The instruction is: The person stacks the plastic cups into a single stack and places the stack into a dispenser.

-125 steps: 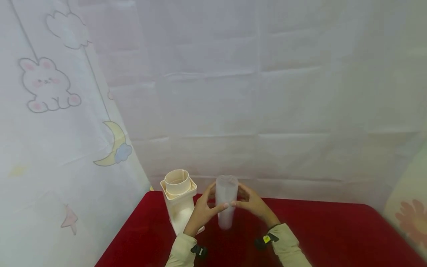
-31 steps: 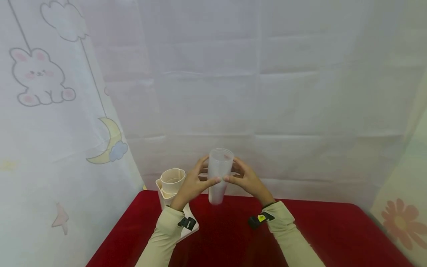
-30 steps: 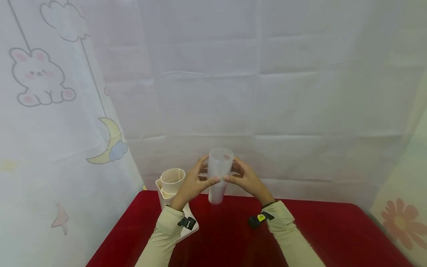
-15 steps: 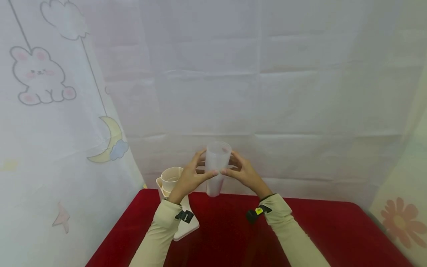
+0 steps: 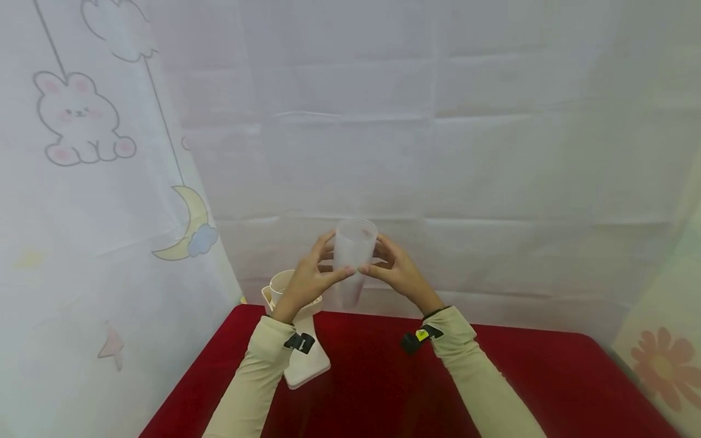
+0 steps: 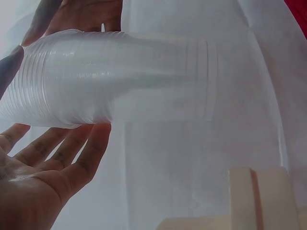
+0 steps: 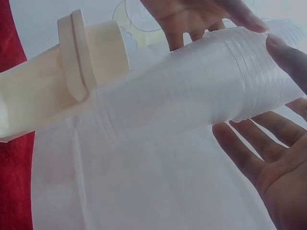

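Note:
A tall stack of clear plastic cups [image 5: 353, 246], nested in one another, is held up off the table in the head view. My left hand [image 5: 311, 280] grips its left side and my right hand [image 5: 404, 275] its right. Both thumbs lie across the near side, tips close together, while the other fingers reach round the sides. Ridges of stacked rims show on the cups [image 6: 81, 79] in the left wrist view. Left of the stack, a cream plastic stand with a round collar [image 5: 309, 360] rests on the table, partly hidden by my left hand and wrist.
Red cloth covers the table [image 5: 383, 389]. Behind it hangs a pale creased backdrop [image 5: 493, 170], and a printed sheet with a rabbit [image 5: 82, 121] runs along the left. In the right wrist view the cream stand [image 7: 105, 52] appears close to the cups' lower end.
Both hands have raised the cup stack steadily and brought it slightly left, from low over the table to higher against the backdrop. The grip looks the same. The cream stand stays put.

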The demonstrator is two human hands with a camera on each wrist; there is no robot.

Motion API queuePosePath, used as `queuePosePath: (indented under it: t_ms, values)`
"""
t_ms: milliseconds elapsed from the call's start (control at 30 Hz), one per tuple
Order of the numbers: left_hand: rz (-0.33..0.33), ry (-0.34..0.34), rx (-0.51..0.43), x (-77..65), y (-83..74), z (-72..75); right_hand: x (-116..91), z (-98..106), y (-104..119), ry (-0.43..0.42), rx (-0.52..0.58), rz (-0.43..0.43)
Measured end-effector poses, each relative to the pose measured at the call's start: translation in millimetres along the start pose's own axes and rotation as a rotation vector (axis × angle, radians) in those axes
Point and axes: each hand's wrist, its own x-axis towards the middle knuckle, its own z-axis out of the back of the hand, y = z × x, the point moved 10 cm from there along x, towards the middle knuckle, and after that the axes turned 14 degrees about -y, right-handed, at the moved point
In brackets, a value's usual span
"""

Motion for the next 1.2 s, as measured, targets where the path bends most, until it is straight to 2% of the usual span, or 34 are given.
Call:
queuePosePath:
  t_ms: [500,667,900,1200]
  values:
    - [0.006,-0.033,-0.037,6.8,-6.0,10.0,11.4,-4.9,6.9,-0.014,-0.009,0.016]
    - [0.009,-0.032,-0.02,10.8,-7.3,12.8,16.0,-5.8,9.7,-0.02,0.003,0.019]
    - [-0.034,-0.027,0.007,14.6,-12.3,17.6,19.2,-6.6,12.1,-0.037,0.012,0.014]
    - [-0.071,-0.053,0.031,11.9,-15.7,31.8,25.0,-18.8,16.8,-0.042,-0.001,0.011]
